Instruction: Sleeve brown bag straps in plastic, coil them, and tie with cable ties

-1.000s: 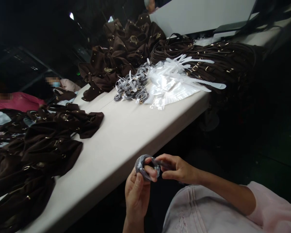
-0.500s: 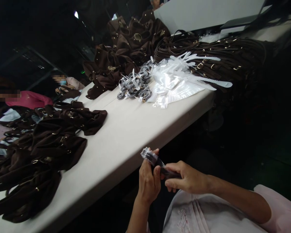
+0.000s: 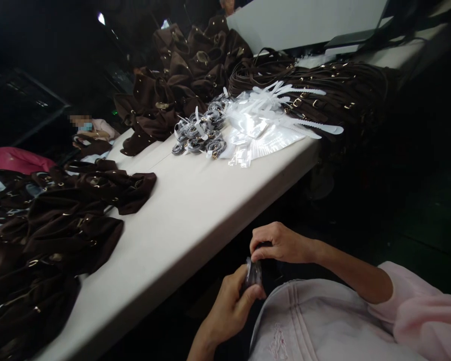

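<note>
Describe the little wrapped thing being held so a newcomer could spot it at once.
Start at the long white table and drop off its near edge to the pink shirt. There the left-hand grip and right-hand grip pinch a small dark bundle in clear wrap. Unlike the similar wrapped coils heaped on the table, it alone is off the table, in hand.

One left hand (image 3: 229, 308) and one right hand (image 3: 280, 244) are sharing one wrapped coil (image 3: 253, 275); two brown bag heaps (image 3: 60, 230) are lying on one worktop (image 3: 195, 200).
</note>
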A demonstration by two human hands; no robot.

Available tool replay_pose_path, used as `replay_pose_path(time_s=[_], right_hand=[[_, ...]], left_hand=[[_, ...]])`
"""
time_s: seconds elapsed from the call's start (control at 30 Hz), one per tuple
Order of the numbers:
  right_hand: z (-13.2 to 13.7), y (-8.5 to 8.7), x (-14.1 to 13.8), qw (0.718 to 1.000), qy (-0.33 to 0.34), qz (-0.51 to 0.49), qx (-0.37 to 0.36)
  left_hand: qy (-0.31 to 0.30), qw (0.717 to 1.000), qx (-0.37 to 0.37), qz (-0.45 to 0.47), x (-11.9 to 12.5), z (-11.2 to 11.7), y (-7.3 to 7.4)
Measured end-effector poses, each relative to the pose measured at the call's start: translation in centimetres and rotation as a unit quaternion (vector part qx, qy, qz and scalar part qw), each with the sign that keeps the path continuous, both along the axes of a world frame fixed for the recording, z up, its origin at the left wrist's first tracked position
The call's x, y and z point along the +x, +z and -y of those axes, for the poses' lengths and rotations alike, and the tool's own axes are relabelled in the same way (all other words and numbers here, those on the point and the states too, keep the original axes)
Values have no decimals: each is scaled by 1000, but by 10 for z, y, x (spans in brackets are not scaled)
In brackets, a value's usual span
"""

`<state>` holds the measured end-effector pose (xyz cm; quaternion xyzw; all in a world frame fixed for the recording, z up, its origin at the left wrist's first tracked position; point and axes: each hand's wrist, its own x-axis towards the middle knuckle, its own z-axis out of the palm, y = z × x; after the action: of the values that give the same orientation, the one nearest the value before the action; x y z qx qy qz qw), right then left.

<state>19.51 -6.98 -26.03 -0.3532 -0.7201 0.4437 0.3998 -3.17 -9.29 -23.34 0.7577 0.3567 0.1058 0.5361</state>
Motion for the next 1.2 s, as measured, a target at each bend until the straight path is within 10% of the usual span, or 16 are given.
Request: replay_pose_path(time_s=[0.2, 0.33, 0.77, 1.03, 1.2], right_hand=[[6, -17, -19, 980, 65, -155, -105], [14, -21, -37, 948, 38, -250, -192], [19, -16, -21, 981, -177, -79, -4], [24, -27, -52, 943, -54, -174, -280], [13, -32, -44, 927, -17, -192, -321]], left_hand=[[61, 937, -241, 245, 0, 13, 3], [200, 883, -212, 366, 5, 7, 17], [422, 727, -363, 403, 8, -22, 36], [447, 825, -89, 334, 34, -35, -8], [378, 896, 23, 233, 37, -27, -19]])
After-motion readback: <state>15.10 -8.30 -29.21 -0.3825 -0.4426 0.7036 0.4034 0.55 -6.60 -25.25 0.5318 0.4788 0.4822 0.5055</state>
